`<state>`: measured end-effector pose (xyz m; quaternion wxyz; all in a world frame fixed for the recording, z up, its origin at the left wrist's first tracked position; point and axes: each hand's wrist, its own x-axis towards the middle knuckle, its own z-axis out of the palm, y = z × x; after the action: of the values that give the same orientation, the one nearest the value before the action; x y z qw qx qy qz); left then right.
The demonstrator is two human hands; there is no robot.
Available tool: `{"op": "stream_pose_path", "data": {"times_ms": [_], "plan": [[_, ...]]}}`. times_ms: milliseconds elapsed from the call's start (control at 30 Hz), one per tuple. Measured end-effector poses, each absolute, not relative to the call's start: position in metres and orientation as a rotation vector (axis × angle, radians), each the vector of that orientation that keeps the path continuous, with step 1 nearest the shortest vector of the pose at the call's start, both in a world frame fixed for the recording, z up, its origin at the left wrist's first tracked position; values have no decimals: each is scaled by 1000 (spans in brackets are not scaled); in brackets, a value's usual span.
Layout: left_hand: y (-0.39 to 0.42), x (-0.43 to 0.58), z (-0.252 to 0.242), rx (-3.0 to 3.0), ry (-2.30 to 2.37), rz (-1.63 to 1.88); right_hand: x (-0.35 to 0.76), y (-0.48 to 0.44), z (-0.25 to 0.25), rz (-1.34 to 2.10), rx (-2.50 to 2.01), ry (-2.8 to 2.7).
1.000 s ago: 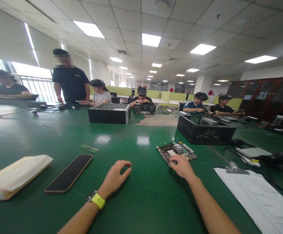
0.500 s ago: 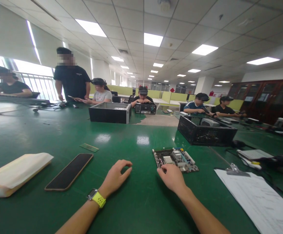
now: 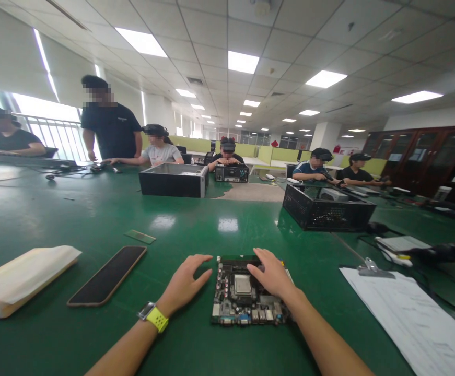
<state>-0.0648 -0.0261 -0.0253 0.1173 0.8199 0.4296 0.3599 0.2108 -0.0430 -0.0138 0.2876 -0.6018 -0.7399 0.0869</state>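
A motherboard [image 3: 231, 303] lies on the green tabletop in front of me, its row of ports facing my side and a square metal-topped processor [image 3: 243, 285] near its middle. My left hand [image 3: 186, 277], with a yellow-strapped watch [image 3: 154, 316] on its wrist, is just left of the board, thumb and fingers apart and holding nothing. Over the board's right part, my right hand [image 3: 272, 274] has its thumb and fingers spread and covers some of the components. Whether its fingers touch the board I cannot tell.
To the left lie a phone [image 3: 107, 275], a paper-wrapped packet [image 3: 23, 282] and a thin green strip [image 3: 140, 236]. A clipboard with papers [image 3: 407, 318] is on the right. Farther off stand computer cases [image 3: 172, 180] [image 3: 325, 211]. Several people are around the table.
The motherboard has moved left and nearer to me, and turned so its ports face me. My right hand has opened out above it. My left hand has hardly moved.
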Motion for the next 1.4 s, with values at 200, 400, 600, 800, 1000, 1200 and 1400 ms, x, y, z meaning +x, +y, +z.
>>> {"op": "stream_pose_path", "data": {"times_ms": [200, 400, 600, 800, 1000, 1200, 1400], "plan": [[-23, -66, -29, 2383, 1242, 1054, 208, -41, -28, 301, -1645, -1974], [-26, -65, -27, 2417, 1222, 974, 183, -60, -19, 339, -1570, -2010], [-31, -62, -19, 2514, 1222, 808, 168, -75, -13, 241, -1684, -2017], [-31, -62, -17, 2499, 1171, 766, 171, -72, -12, 221, -1719, -2034], [-33, -63, -16, 2503, 1167, 757, 172, -72, -11, 224, -1715, -2035], [-35, -61, -16, 2487, 1167, 756, 158, -105, 19, 240, -1430, -2187], [-35, -62, -17, 2482, 1168, 761, 102, -142, -11, 25, -876, -2619]]}}
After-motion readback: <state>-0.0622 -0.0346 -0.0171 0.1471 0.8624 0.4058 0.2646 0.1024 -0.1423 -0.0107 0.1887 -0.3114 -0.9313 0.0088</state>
